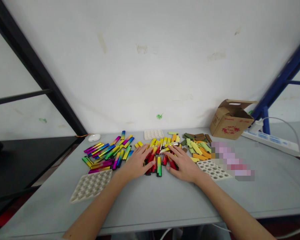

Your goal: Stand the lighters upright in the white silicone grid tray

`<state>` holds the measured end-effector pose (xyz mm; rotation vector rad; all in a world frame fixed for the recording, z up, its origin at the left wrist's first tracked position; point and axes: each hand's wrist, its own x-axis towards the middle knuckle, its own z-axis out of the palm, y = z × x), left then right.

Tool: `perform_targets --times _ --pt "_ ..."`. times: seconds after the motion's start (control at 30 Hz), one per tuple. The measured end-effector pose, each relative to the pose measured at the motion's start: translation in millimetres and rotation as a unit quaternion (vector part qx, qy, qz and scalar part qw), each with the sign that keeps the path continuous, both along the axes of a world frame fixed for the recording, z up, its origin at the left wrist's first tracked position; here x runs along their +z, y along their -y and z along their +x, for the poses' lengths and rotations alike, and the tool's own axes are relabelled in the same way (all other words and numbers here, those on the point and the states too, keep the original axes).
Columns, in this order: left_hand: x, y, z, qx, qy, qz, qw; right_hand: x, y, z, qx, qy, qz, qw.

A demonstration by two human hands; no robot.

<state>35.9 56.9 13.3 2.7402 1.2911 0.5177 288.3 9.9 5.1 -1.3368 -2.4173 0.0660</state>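
Lighters [159, 166] lie on a grey surface [152, 206] in three loose groups. At far left, a white rounded object [94, 137] sits near the back edge; the left tray [91, 185] lies in front of the first group, whose bodies are metallic purple, blue, green and gold. Next, the left hand [137, 163] rests palm down at the left side of the middle group, fingers spread wide over red and yellow bodies. One green and yellow lighter lies between the hands, and the back tray [153, 134] lies behind. The right hand [185, 165] mirrors the left, fingers spread, the tips at a silvery body. Further right come matt green, orange and brown lighters, the right tray [213, 170], an open box [230, 125] and a power strip [272, 141].

Each lighter is probably light and stiff, the glossy ones rather slippery; the long sides near mid-body should give the surest hold. Palms and fingers hide part of the middle group, so whether anything is pinched beneath them cannot be told. A pixelated patch [231, 161] masks something beside the right tray, and the forearms are cut off below.
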Motion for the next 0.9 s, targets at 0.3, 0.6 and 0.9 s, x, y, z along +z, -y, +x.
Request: perform_targets --times 0.3,0.6,0.9 --pt "-9.1 8.5 -0.4 0.000 0.038 0.005 0.999 -6.6 4.8 5.8 -0.015 -0.026 0.017 0.999" --pt "-13.8 4.3 0.6 0.001 0.110 0.012 0.994 -8.4 4.9 1.2 -0.025 -0.052 0.036 0.998" --pt "-9.0 9.7 2.2 0.007 0.091 0.013 0.996 13.7 -36.8 -12.2 -0.012 -0.033 0.046 0.998"
